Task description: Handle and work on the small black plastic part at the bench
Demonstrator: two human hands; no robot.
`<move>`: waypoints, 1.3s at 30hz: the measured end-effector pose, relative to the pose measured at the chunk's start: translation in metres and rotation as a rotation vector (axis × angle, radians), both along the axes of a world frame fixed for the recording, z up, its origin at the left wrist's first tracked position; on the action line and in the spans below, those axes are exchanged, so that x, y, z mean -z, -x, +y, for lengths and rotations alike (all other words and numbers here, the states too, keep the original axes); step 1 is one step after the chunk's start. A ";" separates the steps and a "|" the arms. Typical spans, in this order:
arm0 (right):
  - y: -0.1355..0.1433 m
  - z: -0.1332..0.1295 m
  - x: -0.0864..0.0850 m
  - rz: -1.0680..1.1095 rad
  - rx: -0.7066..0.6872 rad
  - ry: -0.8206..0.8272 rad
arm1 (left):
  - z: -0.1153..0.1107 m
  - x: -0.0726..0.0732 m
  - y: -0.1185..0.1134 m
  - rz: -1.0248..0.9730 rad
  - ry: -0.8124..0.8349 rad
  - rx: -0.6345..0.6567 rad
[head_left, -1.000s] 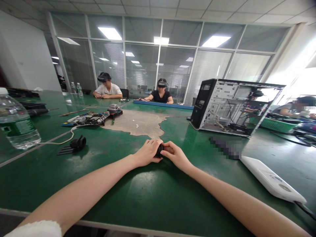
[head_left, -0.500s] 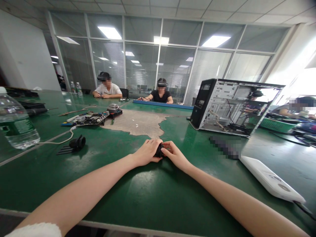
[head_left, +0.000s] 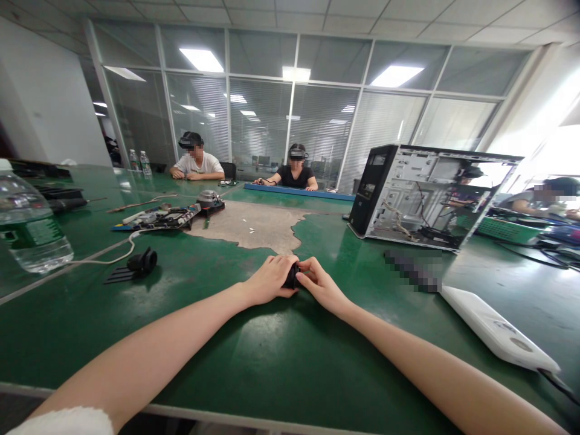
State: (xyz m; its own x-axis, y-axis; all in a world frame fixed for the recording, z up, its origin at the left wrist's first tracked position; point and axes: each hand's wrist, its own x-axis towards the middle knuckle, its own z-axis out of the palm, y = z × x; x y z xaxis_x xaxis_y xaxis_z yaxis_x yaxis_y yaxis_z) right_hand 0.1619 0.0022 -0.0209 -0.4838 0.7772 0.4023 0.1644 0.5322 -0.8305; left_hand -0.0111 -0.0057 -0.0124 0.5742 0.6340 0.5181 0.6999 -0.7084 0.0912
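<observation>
A small black part [head_left: 291, 276] sits between my two hands near the middle of the green table [head_left: 263, 362]. My left hand [head_left: 270, 279] is wrapped round it from the left and covers much of it. The fingers of my right hand [head_left: 317, 282] pinch its right side, with the thumb against it. The part's full shape is hidden by my fingers. To the left on the table lies another black part [head_left: 142, 261], with a round end and long prongs.
A bottle [head_left: 34, 232] stands far left, near a circuit board [head_left: 158, 217] and cable. An open computer case [head_left: 421, 199] stands right, beyond a white device [head_left: 501, 329]. A bare brownish patch [head_left: 258, 223] marks the table. Two people sit across, another at right.
</observation>
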 end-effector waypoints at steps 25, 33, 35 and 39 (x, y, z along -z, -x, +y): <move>0.001 -0.003 -0.002 -0.027 0.034 -0.015 | -0.001 -0.001 -0.001 0.012 -0.001 -0.004; 0.000 -0.007 -0.005 -0.037 -0.019 -0.091 | -0.001 0.000 0.000 -0.003 0.006 -0.004; 0.000 -0.008 -0.006 -0.032 -0.024 -0.097 | 0.000 0.000 0.000 -0.005 0.004 -0.003; 0.000 -0.007 -0.005 -0.052 0.009 -0.083 | 0.000 0.000 -0.001 -0.003 -0.004 -0.003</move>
State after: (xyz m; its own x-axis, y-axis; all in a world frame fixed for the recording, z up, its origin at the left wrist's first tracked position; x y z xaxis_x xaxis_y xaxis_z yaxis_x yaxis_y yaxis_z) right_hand 0.1614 -0.0049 -0.0162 -0.4990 0.7467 0.4399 0.2116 0.5972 -0.7737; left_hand -0.0104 -0.0060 -0.0124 0.5708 0.6336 0.5223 0.7014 -0.7069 0.0909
